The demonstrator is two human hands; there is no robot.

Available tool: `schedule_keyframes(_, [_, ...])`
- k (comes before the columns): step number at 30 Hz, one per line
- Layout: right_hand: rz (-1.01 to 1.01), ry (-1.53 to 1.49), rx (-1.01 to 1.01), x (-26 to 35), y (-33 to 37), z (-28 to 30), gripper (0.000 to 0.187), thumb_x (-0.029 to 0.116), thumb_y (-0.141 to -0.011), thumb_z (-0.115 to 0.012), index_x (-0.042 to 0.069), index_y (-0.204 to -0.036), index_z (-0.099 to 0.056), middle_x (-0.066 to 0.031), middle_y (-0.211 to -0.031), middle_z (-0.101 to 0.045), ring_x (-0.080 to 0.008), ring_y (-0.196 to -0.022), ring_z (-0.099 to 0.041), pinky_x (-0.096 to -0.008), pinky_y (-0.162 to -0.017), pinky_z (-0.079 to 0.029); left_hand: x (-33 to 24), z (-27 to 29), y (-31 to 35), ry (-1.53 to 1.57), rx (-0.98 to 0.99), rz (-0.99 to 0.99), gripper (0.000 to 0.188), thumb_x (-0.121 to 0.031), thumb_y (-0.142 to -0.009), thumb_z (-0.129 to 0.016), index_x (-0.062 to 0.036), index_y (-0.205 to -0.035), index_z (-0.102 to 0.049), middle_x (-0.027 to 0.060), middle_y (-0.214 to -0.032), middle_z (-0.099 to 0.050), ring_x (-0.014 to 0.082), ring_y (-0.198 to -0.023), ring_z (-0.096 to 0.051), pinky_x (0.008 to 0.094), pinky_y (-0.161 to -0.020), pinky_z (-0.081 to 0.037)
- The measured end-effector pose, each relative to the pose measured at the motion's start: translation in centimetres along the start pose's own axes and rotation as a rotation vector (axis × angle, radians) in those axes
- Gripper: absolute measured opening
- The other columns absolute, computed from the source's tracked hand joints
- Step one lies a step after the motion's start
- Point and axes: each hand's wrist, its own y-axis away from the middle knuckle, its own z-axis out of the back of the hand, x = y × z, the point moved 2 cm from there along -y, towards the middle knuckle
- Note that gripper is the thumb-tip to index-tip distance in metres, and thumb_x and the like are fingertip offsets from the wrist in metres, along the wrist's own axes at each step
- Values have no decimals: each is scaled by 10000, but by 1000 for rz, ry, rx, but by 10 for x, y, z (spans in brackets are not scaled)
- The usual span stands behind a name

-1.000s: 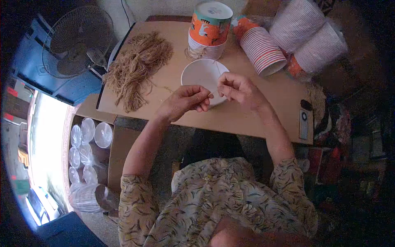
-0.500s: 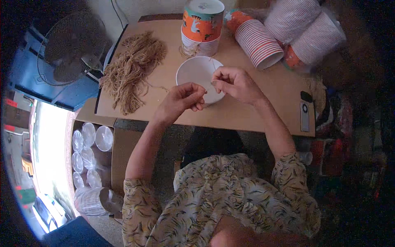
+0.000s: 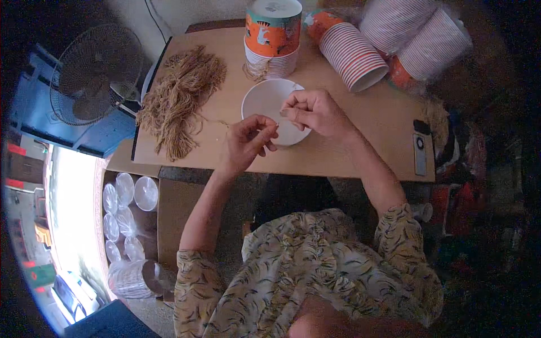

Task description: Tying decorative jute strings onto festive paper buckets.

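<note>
Left hand [image 3: 248, 141], right hand [image 3: 315, 115]: fingers pinched narrow; anything held, cannot tell;
Bowl [image 3: 265, 102]: apparently unfinished;
Stack [image 3: 273, 42]: twine [image 3: 256, 71] beside rims;
Hank [image 3: 186, 96]: largely unused;

Bowl [image 3: 262, 101] part hidden by left hand [image 3: 251, 141], right hand [image 3: 320, 115]; their pinch too small to tell; wrapped stack [image 3: 394, 23] top cropped.

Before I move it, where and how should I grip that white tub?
I'd pinch the white tub by its far-left rim, coming from the left: its mouth faces up and that edge shows, whereas your right hand hides part of the right rim.
</note>
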Motion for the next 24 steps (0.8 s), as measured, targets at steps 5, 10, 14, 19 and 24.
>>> schedule_keyframes(5, [-159, -242, -13, -8, -4, -7, 152, 152, -916, -622, 2, -904, -607, 25, -620, -509, -29, -494, -418, -205, -439, -285, -1, -10, 6, -152, -164, -93, 137, -147, -937, -641, -12, -960, -642, 34, -826, -661, 82, -632, -623, 209, -496, -457])
schedule_keyframes(10, [-268, -371, 8, -7, -5, -14, 197, 193, -910, -614, -2, -937, -598, 44, -574, -434, -34, -439, -346, -207, -405, -230, 5, -10, 11, -265, -273, -314, 98, -30, -889, -665, -5, -983, -651, 47, -907, -668, 78, -631, -614, 218, -511, -481])
schedule_keyframes(14, [-320, -371, 42, -13, -6, -19, 189, 193, -911, -612, 7, -927, -588, 44, -561, -415, -37, -428, -339, -212, -393, -224, 12, -10, 11, -251, -313, -369, 107, -16, -884, -665, -11, -990, -655, 32, -891, -673, 74, -628, -609, 211, -527, -489])
schedule_keyframes(19, [-357, -400, 68, -15, -6, -23, 179, 192, -909, -611, 36, -837, -564, 30, -547, -420, -46, -414, -339, -217, -372, -224, 11, -15, 10, -200, -420, -481, 123, 3, -854, -697, -13, -971, -665, 39, -859, -683, 66, -616, -607, 209, -532, -492])
schedule_keyframes(24, [-391, -348, 75, -15, -8, -26, 193, 201, -907, -617, 41, -813, -562, 13, -547, -450, -52, -403, -357, -215, -357, -233, 17, -11, 12, -327, -429, -523, 127, -1, -842, -713, -20, -958, -664, 40, -847, -676, 67, -620, -607, 217, -527, -485])
